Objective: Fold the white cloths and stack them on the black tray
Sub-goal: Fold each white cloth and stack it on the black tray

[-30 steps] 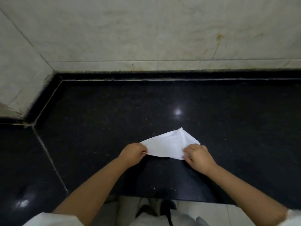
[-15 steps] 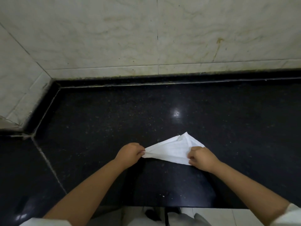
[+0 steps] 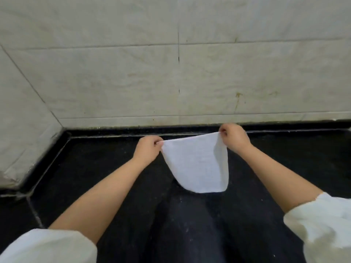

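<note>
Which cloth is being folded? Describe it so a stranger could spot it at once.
Start at the black stone counter that runs along the pale tiled wall. Above it, the left hand and the right hand each pinch a top corner of the white cloth. It hangs between them, the only white sheet against the black.

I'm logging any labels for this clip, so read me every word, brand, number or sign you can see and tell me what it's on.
None: no text, number or sign shows anywhere.
White cloth: plain, no tag or print in view.
Left hand and right hand pinch its top corners.
Wall tiles: only stains and grout lines.
Black counter: only specks.
</note>
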Tool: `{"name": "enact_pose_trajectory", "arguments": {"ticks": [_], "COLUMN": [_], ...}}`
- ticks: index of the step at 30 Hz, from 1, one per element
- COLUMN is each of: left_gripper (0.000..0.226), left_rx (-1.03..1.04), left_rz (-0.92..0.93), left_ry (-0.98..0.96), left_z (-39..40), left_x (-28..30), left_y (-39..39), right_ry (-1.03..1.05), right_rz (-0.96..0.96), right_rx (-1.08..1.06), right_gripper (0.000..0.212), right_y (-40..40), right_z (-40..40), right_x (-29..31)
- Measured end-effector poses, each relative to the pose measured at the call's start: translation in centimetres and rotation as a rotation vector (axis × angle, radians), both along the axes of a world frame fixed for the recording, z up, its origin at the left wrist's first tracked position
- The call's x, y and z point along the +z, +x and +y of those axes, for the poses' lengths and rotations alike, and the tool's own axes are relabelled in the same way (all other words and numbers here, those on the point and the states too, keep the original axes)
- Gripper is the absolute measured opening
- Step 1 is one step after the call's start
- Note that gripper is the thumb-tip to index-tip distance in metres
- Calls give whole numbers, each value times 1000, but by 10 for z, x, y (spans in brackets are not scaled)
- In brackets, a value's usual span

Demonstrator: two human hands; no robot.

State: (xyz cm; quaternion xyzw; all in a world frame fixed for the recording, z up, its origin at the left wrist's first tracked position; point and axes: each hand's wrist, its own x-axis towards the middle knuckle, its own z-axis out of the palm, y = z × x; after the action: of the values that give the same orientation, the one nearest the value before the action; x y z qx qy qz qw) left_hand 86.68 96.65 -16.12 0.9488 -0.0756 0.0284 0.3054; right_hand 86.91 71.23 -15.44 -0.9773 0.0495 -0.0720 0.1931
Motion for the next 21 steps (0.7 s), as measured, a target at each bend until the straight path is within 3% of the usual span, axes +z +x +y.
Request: {"name": "enact_pose_trajectory", "arguments": {"ticks": [6,9,13,18,21], "left_gripper": [24,23,24,26,27], "left_rx": [10,-85,-351,-664,-712], "left_rz": [-253,-193,217,881,1036], "left_ry": [16,107,375,565,634], "left_z": [5,24,44,31,24], "left_x": [31,14,-29,-68,-84], "left_y": [10,-3,-31,-63,-63], "right_ry": [61,-46,-158,-190,-194], "right_rz": [-327,-270,200,1031,1222], "right_rx": [-32,153,422,599,586], "right_gripper": [24,19,20,21,22], "right_y": [9,-14,-59,-91,-88], "right_z": [3,2,1,14,20], "right_x": [39,11,-43,-92,-103]}}
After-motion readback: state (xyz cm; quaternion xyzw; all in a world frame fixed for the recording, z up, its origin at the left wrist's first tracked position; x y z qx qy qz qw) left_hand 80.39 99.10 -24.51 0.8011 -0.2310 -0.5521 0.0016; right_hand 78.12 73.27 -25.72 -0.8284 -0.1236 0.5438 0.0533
